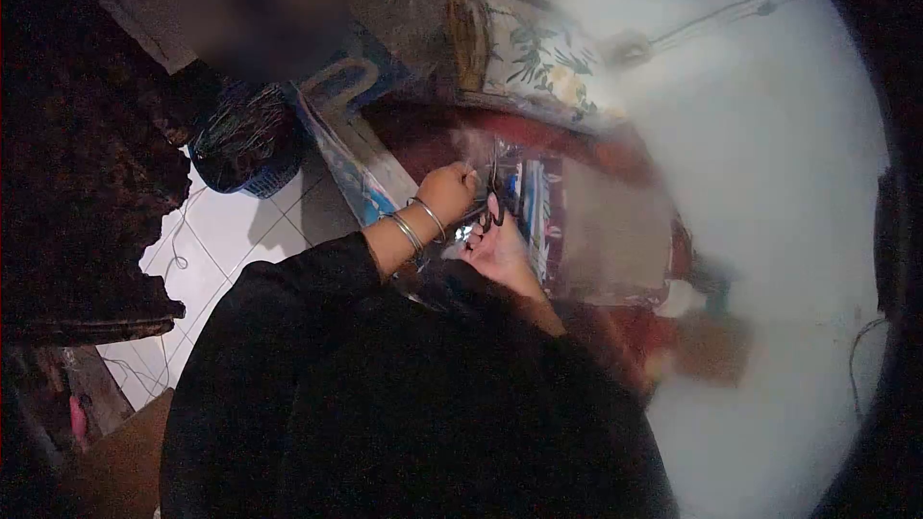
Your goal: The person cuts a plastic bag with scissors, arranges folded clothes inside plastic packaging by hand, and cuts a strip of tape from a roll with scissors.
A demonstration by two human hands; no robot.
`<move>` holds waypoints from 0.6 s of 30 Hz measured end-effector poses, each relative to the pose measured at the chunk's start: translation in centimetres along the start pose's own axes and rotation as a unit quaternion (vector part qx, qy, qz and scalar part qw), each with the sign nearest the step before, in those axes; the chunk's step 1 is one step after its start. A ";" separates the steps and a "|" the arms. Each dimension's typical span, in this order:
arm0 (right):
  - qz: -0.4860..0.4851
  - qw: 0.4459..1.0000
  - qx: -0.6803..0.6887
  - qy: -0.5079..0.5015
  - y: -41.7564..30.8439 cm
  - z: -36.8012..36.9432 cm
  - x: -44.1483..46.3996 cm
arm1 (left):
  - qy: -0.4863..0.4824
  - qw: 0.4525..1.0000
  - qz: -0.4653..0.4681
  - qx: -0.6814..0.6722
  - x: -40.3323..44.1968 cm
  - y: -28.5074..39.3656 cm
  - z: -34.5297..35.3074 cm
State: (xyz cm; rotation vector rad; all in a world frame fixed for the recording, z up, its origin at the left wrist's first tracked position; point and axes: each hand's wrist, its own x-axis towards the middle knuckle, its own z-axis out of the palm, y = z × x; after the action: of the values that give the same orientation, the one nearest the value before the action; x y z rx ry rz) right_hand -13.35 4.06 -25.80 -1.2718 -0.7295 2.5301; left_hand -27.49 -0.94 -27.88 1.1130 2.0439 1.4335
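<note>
My right hand (500,252) has its fingers in the dark handles of a pair of scissors (495,207), whose blades point away from me. Close by on the left, my left hand (448,190) is closed, with metal bangles (413,235) on the wrist. Its fingertips press together near the blades, beside something thin and see-through that is too faint to name. Under and beside both hands lie shiny packets or papers with blue and white stripes (538,211).
Red cloth (413,139) spreads around the work spot, with a flat beige piece (615,231) to the right. Beyond lies a floral white item (548,58). At left, a blue basket (274,178) of dark strands stands on white tiles (207,240). A pale wall (788,183) rises at right.
</note>
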 end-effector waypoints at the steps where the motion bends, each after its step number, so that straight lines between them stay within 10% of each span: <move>1: 0.000 1.000 -0.004 0.003 -0.1 -0.1 0.1 | -0.004 1.000 0.002 0.003 0.2 -0.4 0.1; 18: -0.043 0.998 -0.022 0.034 0.2 1.0 0.0 | -0.020 1.000 0.016 -0.011 -0.8 -0.6 -2.1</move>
State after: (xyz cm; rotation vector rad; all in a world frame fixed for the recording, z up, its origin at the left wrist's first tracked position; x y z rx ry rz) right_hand -14.18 3.57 -25.36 -1.3036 -0.8111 2.4031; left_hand -28.70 -2.87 -27.66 1.1618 1.9872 1.4349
